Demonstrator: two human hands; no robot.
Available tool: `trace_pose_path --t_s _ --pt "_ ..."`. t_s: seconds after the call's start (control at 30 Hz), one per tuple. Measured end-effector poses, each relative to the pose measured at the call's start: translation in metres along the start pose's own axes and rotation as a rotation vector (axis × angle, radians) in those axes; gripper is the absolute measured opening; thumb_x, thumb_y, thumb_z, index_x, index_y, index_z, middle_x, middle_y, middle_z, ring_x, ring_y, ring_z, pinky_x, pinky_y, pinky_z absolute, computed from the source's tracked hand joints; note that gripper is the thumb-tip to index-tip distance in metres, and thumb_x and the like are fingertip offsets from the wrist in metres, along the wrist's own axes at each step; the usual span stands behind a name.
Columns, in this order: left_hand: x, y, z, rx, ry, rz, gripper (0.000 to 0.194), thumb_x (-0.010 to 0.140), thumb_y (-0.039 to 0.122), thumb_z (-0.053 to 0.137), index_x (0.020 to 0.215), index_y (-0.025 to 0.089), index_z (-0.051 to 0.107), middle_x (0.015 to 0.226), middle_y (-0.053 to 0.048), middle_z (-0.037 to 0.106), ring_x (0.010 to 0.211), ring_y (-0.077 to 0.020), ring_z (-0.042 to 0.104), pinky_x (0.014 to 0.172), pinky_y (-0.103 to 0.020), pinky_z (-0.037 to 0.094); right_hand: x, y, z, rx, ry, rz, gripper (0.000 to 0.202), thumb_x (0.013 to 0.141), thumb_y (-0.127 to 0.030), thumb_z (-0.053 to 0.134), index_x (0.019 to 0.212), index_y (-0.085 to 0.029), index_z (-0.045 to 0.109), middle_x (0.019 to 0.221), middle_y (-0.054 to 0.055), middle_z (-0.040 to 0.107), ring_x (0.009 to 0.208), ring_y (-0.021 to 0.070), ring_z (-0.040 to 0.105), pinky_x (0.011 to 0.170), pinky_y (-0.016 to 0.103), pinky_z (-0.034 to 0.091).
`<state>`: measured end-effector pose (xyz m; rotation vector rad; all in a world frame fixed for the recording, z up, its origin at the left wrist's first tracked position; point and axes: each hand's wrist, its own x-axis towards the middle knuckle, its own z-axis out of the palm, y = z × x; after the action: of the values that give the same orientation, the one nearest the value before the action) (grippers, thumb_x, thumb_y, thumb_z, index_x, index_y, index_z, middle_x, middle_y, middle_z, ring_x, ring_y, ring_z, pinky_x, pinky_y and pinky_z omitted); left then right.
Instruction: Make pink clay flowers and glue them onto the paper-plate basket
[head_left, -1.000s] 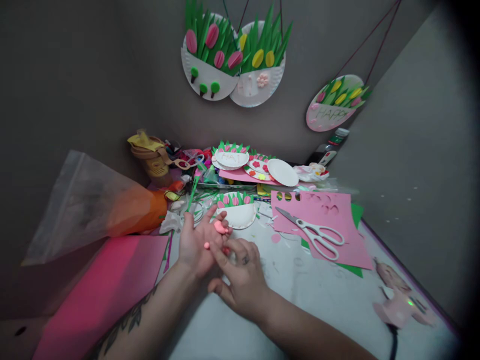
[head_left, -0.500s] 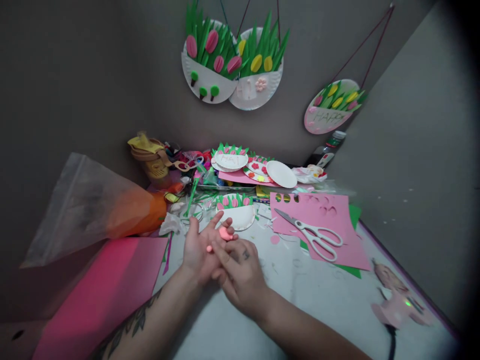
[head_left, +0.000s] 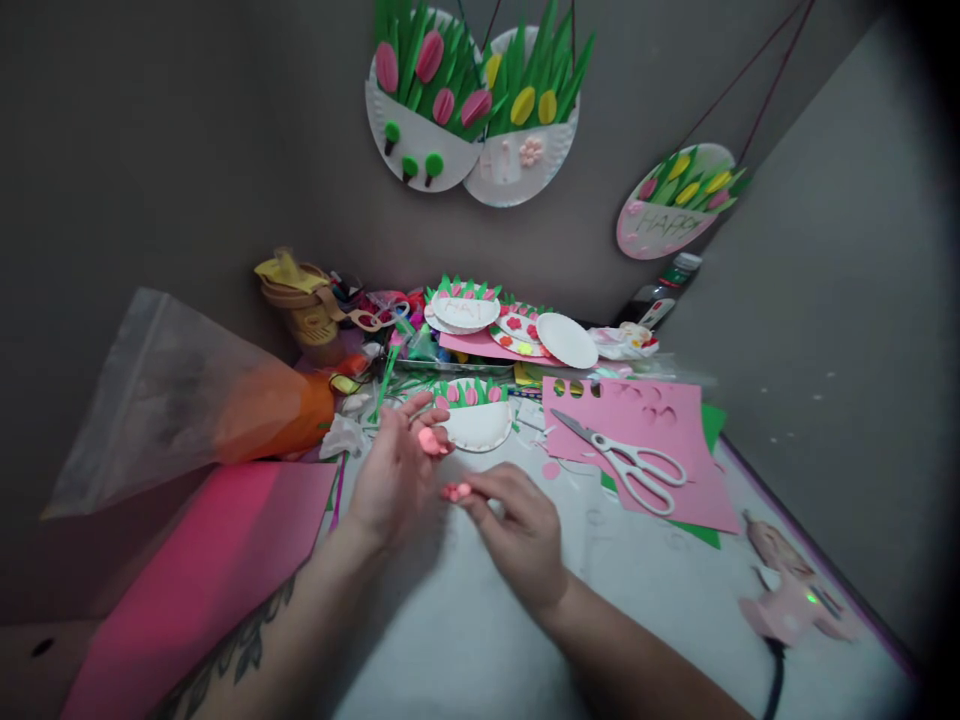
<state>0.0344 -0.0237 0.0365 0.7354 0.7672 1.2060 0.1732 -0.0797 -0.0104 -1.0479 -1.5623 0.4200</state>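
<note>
My left hand (head_left: 394, 470) is held palm up above the white table (head_left: 645, 590), with a lump of pink clay (head_left: 429, 441) resting on its fingers. My right hand (head_left: 517, 525) sits just to its right and pinches a small pink clay bit (head_left: 455, 491) between thumb and forefinger. The two hands are a little apart. Just beyond them lies a half paper plate with green grass and pink tulips (head_left: 474, 418).
White scissors (head_left: 626, 462) lie on a cut pink sheet (head_left: 645, 445) at the right. A pink glue gun (head_left: 795, 600) lies far right. Pink paper (head_left: 202, 570) and a clear plastic bag (head_left: 165, 400) sit left. Craft clutter and paper plates (head_left: 510, 335) fill the back; decorated plates (head_left: 472, 110) hang on the wall.
My right hand has pulled away from my left palm to the right, carrying a small pink bit. My left hand lifted slightly and moved toward the tulip plate.
</note>
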Motion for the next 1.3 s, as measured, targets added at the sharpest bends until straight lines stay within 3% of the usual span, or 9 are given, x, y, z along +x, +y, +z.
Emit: trace_pose_path --t_s 0.03,0.1,0.17,0.23,0.33,0.5,0.63,1.3 --pt "0.004 0.005 -0.007 0.236 -0.003 0.038 0.042 0.087 0.056 0.043 0.11 0.022 0.051 0.095 -0.002 0.053 0.073 -0.0112 0.049 0.073 -0.025 0.043 0.002 0.004 -0.005 -0.051 0.026 0.011 0.017 0.086 -0.016 0.062 0.1 -0.023 0.067 0.083 0.002 0.064 0.075 0.0142 0.059 0.068 0.026 0.049" --pt "0.01 0.013 -0.022 0.819 -0.168 0.036 0.037 0.082 0.047 0.056 0.109 0.021 0.054 0.09 -0.001 0.055 0.072 -0.013 0.048 0.068 -0.026 0.04 0.004 0.014 -0.014 -0.139 0.019 0.035 0.016 0.087 -0.016 0.061 0.101 -0.022 0.067 0.083 0.003 0.063 0.076 0.0149 0.059 0.068 0.027 0.049" --pt "0.013 0.017 -0.031 1.235 -0.366 0.024 0.038 0.077 0.042 0.062 0.108 0.021 0.056 0.094 -0.003 0.058 0.077 -0.0165 0.052 0.069 -0.028 0.04 0.003 0.025 -0.016 -0.208 -0.108 0.058 0.015 0.086 -0.017 0.061 0.098 -0.021 0.067 0.083 0.003 0.063 0.077 0.016 0.06 0.069 0.028 0.048" --pt "0.014 0.014 -0.034 1.522 -0.47 0.028 0.037 0.074 0.038 0.064 0.107 0.02 0.059 0.097 -0.004 0.061 0.085 -0.0205 0.056 0.071 -0.03 0.04 0.001 0.032 -0.014 -0.305 -0.288 0.101 0.01 0.085 -0.016 0.062 0.091 -0.021 0.068 0.08 0.003 0.063 0.078 0.0171 0.059 0.07 0.028 0.047" --pt "0.013 0.003 -0.03 1.756 -0.526 0.036 0.034 0.074 0.031 0.062 0.106 0.021 0.061 0.1 -0.005 0.062 0.091 -0.0237 0.059 0.07 -0.03 0.04 -0.002 0.034 -0.009 -0.471 -0.466 0.176 0.008 0.084 -0.017 0.063 0.079 -0.021 0.068 0.077 0.002 0.062 0.079 0.0182 0.058 0.071 0.029 0.045" --pt "0.012 -0.011 -0.027 1.834 -0.591 0.07 0.033 0.074 0.027 0.06 0.107 0.026 0.061 0.101 -0.004 0.06 0.09 -0.0221 0.06 0.066 -0.029 0.041 -0.002 0.031 -0.007 -0.582 -0.535 0.21 0.008 0.084 -0.019 0.065 0.076 -0.019 0.065 0.081 0.004 0.062 0.083 0.0192 0.057 0.073 0.029 0.043" --pt "0.012 -0.016 -0.031 1.84 -0.599 0.111 0.022 0.079 0.028 0.055 0.1 0.023 0.061 0.098 -0.004 0.059 0.084 -0.0197 0.059 0.063 -0.028 0.04 -0.002 0.03 -0.005 -0.618 -0.572 0.208 0.007 0.084 -0.022 0.065 0.077 -0.019 0.065 0.083 0.003 0.063 0.085 0.0196 0.057 0.074 0.029 0.043" --pt "0.01 -0.015 -0.029 1.834 -0.606 0.096 0.013 0.083 0.028 0.049 0.09 0.019 0.056 0.097 -0.006 0.057 0.082 -0.0188 0.057 0.066 -0.029 0.041 0.0 0.034 0.001 -0.675 -0.562 0.162 0.012 0.08 -0.028 0.071 0.076 -0.02 0.064 0.082 0.003 0.064 0.082 0.0212 0.057 0.068 0.031 0.042"
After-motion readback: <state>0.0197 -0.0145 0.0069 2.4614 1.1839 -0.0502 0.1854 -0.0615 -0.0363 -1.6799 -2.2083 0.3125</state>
